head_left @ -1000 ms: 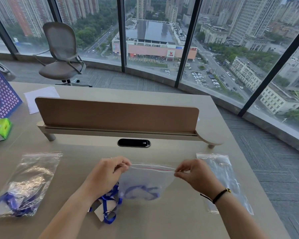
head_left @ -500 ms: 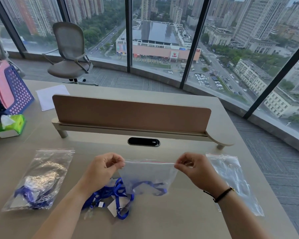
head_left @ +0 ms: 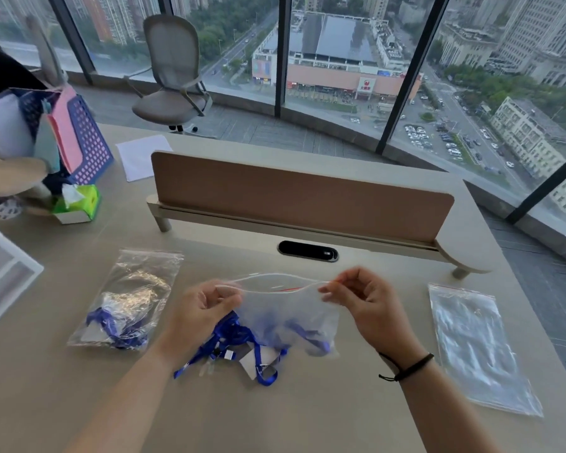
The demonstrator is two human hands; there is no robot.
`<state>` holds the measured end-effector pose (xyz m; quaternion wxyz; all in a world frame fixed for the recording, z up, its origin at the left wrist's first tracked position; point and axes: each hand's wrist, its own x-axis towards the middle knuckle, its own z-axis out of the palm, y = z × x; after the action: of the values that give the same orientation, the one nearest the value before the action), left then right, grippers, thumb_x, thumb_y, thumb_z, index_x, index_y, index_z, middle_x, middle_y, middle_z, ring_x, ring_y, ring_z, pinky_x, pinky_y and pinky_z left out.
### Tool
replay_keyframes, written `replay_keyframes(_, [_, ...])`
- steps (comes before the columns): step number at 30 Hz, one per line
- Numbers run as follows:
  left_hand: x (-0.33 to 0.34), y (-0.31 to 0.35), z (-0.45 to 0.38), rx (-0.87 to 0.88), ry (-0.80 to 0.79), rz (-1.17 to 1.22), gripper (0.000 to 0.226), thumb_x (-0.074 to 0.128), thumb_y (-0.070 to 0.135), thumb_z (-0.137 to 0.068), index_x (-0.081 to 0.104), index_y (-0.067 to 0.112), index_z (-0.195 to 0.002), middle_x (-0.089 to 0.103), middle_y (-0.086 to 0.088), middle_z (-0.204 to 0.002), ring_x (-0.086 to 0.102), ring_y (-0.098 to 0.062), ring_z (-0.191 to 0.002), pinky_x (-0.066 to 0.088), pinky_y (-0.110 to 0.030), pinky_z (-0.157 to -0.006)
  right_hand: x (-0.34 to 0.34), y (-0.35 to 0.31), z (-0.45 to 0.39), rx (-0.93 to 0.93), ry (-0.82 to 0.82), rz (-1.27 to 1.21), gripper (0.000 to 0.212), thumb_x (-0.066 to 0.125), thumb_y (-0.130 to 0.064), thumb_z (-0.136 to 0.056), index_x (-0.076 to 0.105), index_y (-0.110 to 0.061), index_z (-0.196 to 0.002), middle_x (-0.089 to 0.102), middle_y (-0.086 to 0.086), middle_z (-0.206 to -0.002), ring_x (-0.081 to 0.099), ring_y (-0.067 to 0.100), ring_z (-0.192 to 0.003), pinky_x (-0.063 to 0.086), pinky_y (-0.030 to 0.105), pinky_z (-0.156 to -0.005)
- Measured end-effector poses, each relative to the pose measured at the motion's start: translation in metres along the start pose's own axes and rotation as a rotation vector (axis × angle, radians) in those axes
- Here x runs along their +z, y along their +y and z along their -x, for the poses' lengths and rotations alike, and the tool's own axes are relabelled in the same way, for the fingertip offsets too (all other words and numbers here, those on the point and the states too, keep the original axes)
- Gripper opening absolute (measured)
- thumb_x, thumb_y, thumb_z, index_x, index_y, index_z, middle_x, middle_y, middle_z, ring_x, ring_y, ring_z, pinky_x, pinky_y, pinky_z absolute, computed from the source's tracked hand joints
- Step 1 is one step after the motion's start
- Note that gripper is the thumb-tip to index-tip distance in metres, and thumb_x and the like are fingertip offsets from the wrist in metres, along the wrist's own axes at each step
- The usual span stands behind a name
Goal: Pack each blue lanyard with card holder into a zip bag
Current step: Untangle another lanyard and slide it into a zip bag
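Only unlabelled zip bag between left hand and right hand.

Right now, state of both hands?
Left hand: pinching the left end of the zip bag mouth.
Right hand: pinching the right end of the same mouth.

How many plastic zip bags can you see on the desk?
3. A filled zip bag with a blue lanyard lies at the left, the open zip bag is held by the left hand and right hand, and an empty-looking flat zip bag lies right; more may be stacked there.
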<state>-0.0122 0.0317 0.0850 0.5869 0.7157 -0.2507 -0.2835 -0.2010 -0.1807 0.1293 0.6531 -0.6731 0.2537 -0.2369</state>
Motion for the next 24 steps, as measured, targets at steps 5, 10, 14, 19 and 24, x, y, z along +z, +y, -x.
replay_keyframes(5, [0.005,-0.011,0.028,-0.040,0.079,0.061,0.007,0.070,0.010,-0.087,0.076,0.012,-0.085,0.076,-0.011,-0.087,0.071,-0.024,-0.084,0.055,-0.034,-0.084,0.001,0.001,-0.005,0.052,-0.044,-0.261,0.003,0.065,-0.003,-0.083,0.063,-0.002,-0.085,0.075,0.017,-0.082,0.073,0.026,-0.076,0.060,0.032,-0.076])
replay_keyframes(10, [-0.008,-0.011,0.050,-0.076,0.260,0.090,0.007,0.067,0.008,-0.089,0.074,0.007,-0.088,0.076,-0.015,-0.086,0.072,-0.024,-0.084,0.054,-0.039,-0.089,0.014,0.020,-0.009,0.108,-0.142,-0.246,0.006,0.066,0.001,-0.084,0.065,-0.003,-0.089,0.076,0.015,-0.084,0.074,0.026,-0.078,0.059,0.027,-0.075])
replay_keyframes(14, [-0.035,-0.012,0.066,-0.063,0.379,0.026,0.010,0.062,0.004,-0.093,0.072,0.003,-0.090,0.077,-0.014,-0.087,0.072,-0.024,-0.086,0.055,-0.031,-0.086,0.038,0.023,-0.011,0.106,-0.269,-0.173,0.014,0.070,0.002,-0.081,0.068,-0.002,-0.094,0.077,0.013,-0.087,0.075,0.022,-0.082,0.059,0.024,-0.077])
replay_keyframes(19, [-0.076,-0.017,0.082,-0.060,0.482,-0.059,0.010,0.063,0.005,-0.094,0.073,0.004,-0.092,0.078,-0.006,-0.083,0.074,-0.019,-0.081,0.054,-0.018,-0.076,0.079,0.022,-0.014,0.098,-0.357,-0.056,0.018,0.070,0.009,-0.082,0.069,-0.006,-0.092,0.078,0.006,-0.082,0.075,0.015,-0.079,0.057,0.018,-0.072])
replay_keyframes(24, [-0.125,-0.023,0.085,-0.059,0.560,-0.065,0.012,0.062,0.006,-0.094,0.074,0.006,-0.094,0.078,-0.009,-0.086,0.074,-0.025,-0.085,0.057,-0.030,-0.085,0.127,0.019,-0.023,0.045,-0.436,0.130,0.015,0.074,-0.004,-0.084,0.072,-0.015,-0.094,0.078,-0.003,-0.085,0.075,0.010,-0.083,0.058,0.019,-0.075])
